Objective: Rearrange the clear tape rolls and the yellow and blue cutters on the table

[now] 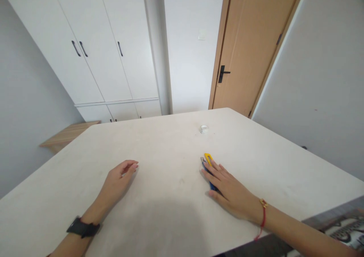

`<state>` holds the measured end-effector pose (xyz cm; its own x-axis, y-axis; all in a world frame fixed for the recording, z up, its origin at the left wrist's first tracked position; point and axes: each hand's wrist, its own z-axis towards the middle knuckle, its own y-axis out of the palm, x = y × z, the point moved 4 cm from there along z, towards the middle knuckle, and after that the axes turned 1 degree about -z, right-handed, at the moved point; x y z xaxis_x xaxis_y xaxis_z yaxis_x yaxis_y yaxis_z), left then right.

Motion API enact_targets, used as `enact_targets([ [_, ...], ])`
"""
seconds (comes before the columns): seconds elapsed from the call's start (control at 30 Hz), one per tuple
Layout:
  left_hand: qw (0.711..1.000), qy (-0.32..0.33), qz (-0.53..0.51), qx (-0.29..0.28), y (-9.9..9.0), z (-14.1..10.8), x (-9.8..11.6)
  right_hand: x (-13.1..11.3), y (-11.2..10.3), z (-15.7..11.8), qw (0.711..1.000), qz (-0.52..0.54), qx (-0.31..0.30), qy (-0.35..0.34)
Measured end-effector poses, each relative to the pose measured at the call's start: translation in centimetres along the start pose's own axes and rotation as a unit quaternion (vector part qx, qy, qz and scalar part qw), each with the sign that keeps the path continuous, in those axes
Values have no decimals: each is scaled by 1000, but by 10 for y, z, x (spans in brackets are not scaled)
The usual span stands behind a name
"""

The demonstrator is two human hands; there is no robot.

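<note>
On the pale tabletop (170, 147), my right hand (231, 192) lies palm down with its fingers spread. Under its fingers are a yellow tool (208, 158) with a slot in its end and a blue tool (212, 186) with a metal tip, side by side; the hand covers much of both. My left hand (119, 179), with a black watch at the wrist, rests on the table to the left, its fingers curled and the thumb near the index finger. Nothing shows in it. A small clear round item (204, 129) stands farther back on the table.
Behind the table are white cabinets (113, 75) and a wooden door (250, 48) with a black handle. A wooden surface (68, 135) shows beyond the table's left edge. Something dark and patterned (341, 226) lies below the right front edge.
</note>
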<state>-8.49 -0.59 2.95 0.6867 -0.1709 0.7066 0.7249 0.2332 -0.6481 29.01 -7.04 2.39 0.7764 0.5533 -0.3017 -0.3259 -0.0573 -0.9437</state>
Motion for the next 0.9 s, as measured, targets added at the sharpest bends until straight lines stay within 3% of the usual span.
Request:
enact_targets([
  [0.17,1000,8,10,3,-2,0,2,13,-2,10,1000,23,7,6],
  [0.57,998,29,60,11,-6,2,2,93,-17,63,1000,-4,15,21],
  [0.9,998,23,59,11,-7,1,0,103,-16,68,999,4,37,10],
])
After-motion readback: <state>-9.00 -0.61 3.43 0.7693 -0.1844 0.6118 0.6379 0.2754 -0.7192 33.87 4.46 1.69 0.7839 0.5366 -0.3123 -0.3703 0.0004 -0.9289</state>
